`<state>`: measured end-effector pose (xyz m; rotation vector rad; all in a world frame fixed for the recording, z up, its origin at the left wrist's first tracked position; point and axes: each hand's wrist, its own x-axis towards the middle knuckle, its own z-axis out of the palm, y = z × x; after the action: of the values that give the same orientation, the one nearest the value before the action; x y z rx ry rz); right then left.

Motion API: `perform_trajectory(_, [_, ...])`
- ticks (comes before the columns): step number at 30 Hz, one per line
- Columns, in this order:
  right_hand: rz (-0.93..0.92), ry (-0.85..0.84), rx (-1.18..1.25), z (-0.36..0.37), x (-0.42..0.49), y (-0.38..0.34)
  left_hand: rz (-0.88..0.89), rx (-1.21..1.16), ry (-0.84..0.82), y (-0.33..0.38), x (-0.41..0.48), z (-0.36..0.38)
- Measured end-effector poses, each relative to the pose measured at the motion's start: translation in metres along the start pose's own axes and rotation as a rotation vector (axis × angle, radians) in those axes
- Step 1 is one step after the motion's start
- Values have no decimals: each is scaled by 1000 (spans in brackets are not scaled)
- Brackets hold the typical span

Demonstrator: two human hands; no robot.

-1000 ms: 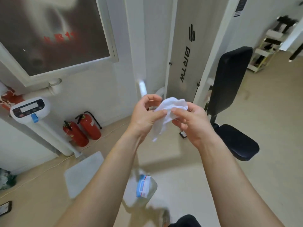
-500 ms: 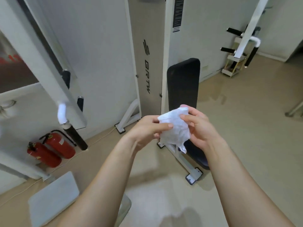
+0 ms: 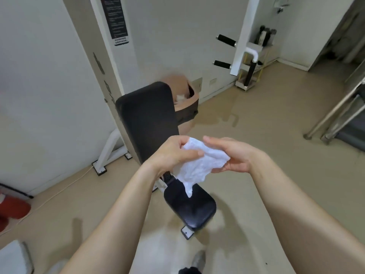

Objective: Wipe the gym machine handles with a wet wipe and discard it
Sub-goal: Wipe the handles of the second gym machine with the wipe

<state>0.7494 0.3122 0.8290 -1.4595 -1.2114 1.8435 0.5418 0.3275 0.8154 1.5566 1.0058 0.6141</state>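
The person held the wet wipe (image 3: 199, 167) in both hands at chest height, above the black seat (image 3: 189, 206) of the gym machine and in front of its backrest (image 3: 146, 119). The left hand (image 3: 173, 155) pinched the upper part of the wipe, thumb pressed across the crumpled sheet. The right hand (image 3: 231, 157) lay flat beneath and beside it, fingers nearly straight, so that the wipe rested against its palm while a loose corner hung down toward the seat.

The wipe looked white and unmarked, and it touched no part of the machine. The black padded handles (image 3: 226, 40) stuck out from a white upright well apart from the hands, at the far right of the room near the wall. Judged from that, the wipe was out and being readied, but the wiping itself probably lay ahead, though the view could not prove the handles were untouched. The discarding was plainly not done: a tan bin (image 3: 189, 103) stood on the floor (image 3: 256, 135) just behind the backrest, something pale showing inside it
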Motion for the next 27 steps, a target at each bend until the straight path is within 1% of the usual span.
perform_trajectory(2, [5,-33,-40,-39,23,-10,9,21,-44,-1,48,5])
perform_trajectory(4, [-40,-33,-76,-80,50,-19,-4,17,-82,-4,100,10])
perform_trajectory(8, [-142,-48,8,-170,111,-46,-72,22,-132,-9,216,14])
perform_trajectory(12, [-167,15,-16,-259,161,-78,-89,142,-201,0,327,21])
perform_trajectory(14, [-189,78,-13,-302,186,-92,-99,125,-208,6,374,20])
perform_trajectory(17, [-225,222,43,-365,217,-107,-104,-59,-161,9,434,14])
perform_trajectory(21, [-227,284,158,-447,252,-114,-103,-420,-43,13,514,18])
perform_trajectory(22, [-220,295,196,-466,261,-115,-109,-477,-23,18,535,23])
perform_trajectory(24, [-213,340,247,-504,282,-116,-115,-499,39,21,583,33])
perform_trajectory(25, [-215,388,259,-523,295,-117,-117,-478,79,22,609,38])
perform_trajectory(27, [-235,521,285,-563,324,-119,-103,-355,151,18,665,51])
